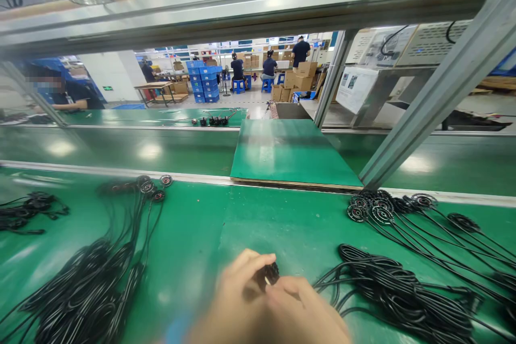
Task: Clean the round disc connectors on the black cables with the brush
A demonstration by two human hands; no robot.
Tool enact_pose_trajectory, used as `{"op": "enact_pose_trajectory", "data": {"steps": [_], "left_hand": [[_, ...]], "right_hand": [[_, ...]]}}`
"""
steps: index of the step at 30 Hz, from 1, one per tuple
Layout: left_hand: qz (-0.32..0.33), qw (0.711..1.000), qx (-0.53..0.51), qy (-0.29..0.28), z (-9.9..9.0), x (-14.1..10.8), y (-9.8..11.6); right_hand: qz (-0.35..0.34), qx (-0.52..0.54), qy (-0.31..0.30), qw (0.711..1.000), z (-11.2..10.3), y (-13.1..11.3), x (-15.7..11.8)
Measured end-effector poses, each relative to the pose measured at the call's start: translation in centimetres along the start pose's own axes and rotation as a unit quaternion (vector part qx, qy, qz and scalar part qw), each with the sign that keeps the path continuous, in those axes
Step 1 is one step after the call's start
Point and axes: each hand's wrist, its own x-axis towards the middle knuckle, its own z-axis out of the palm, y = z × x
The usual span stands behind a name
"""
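Note:
My left hand (pixel 236 293) is closed, thumb and fingers pinching a small black round part with a ribbed edge (pixel 273 271). Against its near side press the closed fingers of my right hand (pixel 304 301), so both hands grip it just above the green worktop. A small pale bit shows between the fingertips; its kind I cannot make out. Most of the part is hidden by my fingers. Something blue, blurred, is at my left wrist (pixel 179 328). To the right of my hands lies a coiled bundle of black cables (pixel 395 285), its nearest strands close to my right hand.
Another cable bundle (pixel 86 285) lies left, with round black discs (pixel 147 187) at its far ends. More discs (pixel 381 210) lie right. A green board (pixel 290 150) bridges the channel ahead, beside a slanted metal post (pixel 435 75). A co-worker (pixel 76 91) sits far left.

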Motion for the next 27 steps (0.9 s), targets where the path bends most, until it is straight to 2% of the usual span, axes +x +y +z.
{"op": "enact_pose_trajectory", "data": {"steps": [2, 4, 7, 10, 12, 14, 19, 23, 25, 27], "left_hand": [[-0.002, 1.000, 0.009, -0.012, 0.2, 0.0, -0.2], [-0.038, 0.999, -0.038, -0.003, 0.3, 0.2, -0.1], [-0.107, 0.985, -0.133, 0.018, 0.4, 0.8, 0.5], [-0.139, 0.970, -0.201, 0.014, 0.1, 1.3, 1.1], [-0.146, 0.963, -0.226, 0.009, 0.0, 1.4, 1.3], [-0.148, 0.962, -0.230, 0.004, -0.2, 1.4, 1.3], [-0.141, 0.964, -0.227, 0.002, -0.4, 1.2, 1.4], [-0.114, 0.973, -0.199, -0.014, -0.7, 1.1, 1.5], [-0.093, 0.980, -0.171, -0.026, -0.8, 1.0, 1.5], [-0.083, 0.986, -0.142, -0.039, -0.8, 1.0, 1.4]], "right_hand": [[0.001, -0.011, 0.000, 1.000, 0.3, 0.2, -0.2], [0.023, 0.012, 0.013, 1.000, 0.2, -0.2, -0.1], [0.046, 0.070, 0.080, 0.993, -0.6, -1.1, 0.6], [0.093, 0.092, 0.140, 0.981, -1.6, -1.6, 1.2], [0.136, 0.095, 0.130, 0.978, -1.9, -1.6, 1.4], [0.145, 0.099, 0.107, 0.979, -2.0, -1.4, 1.5], [0.078, 0.135, 0.094, 0.983, -1.5, -1.1, 1.3], [0.064, 0.142, 0.086, 0.984, -2.0, -1.4, 1.8], [0.059, 0.129, 0.063, 0.988, -2.5, -1.5, 2.1], [0.027, 0.097, 0.024, 0.995, -2.7, -1.4, 2.2]]}}
